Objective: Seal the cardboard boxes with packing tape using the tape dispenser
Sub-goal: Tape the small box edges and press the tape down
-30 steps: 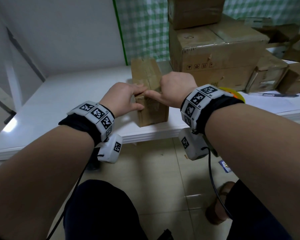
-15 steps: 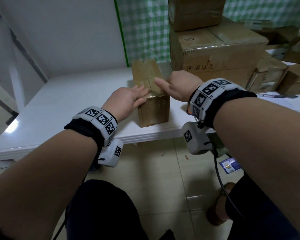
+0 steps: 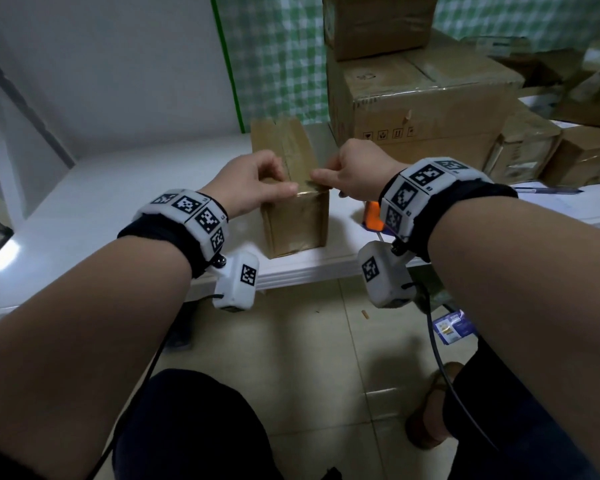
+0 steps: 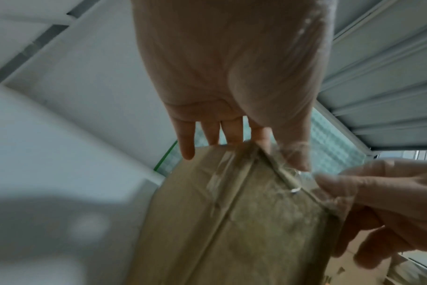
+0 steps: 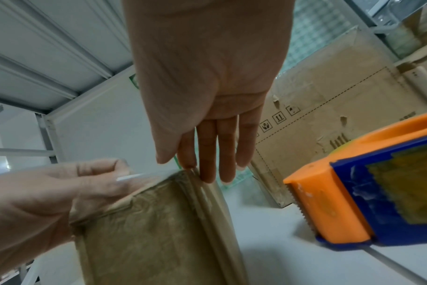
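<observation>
We note the small cardboard box standing near the front edge of the white table, its top seam covered with clear tape. The left hand rests on the near top edge, fingers curled, thumb along the rim; the right hand pinches the tape end at that edge. The orange-and-blue tape dispenser lies on the table just right. The large carton behind bears handling symbols; no text is readable.
</observation>
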The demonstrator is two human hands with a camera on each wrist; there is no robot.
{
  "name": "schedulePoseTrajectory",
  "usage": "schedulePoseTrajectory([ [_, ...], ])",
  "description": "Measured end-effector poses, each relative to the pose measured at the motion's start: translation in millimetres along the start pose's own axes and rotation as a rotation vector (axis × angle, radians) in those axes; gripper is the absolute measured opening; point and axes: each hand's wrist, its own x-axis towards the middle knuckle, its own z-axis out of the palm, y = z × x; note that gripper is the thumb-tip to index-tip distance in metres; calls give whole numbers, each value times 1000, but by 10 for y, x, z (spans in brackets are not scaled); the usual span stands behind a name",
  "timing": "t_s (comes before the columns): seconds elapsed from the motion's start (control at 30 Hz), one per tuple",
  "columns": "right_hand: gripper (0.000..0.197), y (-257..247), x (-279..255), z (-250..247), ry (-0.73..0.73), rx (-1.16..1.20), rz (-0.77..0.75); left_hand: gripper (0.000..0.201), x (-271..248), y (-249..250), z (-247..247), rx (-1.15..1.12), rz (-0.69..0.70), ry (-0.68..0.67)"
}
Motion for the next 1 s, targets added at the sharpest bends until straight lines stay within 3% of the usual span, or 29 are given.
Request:
schedulePoseTrajectory([
  [0.17, 40, 70, 6, 33, 44, 16, -44, 35, -2, -119, 49, 134, 86, -4],
  [0.3, 40, 86, 32, 65, 57, 29, -64, 57, -25, -153, 69, 336, 106, -71],
  [0.47, 42, 95, 24, 103, 74, 42, -67, 56, -39, -150, 87, 380, 144, -73],
  [0.8, 49, 65, -44, 105, 23, 26, -42, 79, -90, -128, 86, 594, 180, -74],
  [0.9, 54, 85, -36, 109, 25, 27, -35, 73, -47, 2, 119, 701, 141, 22],
  [1.0, 53, 135, -18, 126, 37, 53, -34, 67, -16, 58, 233, 662, 107, 154],
])
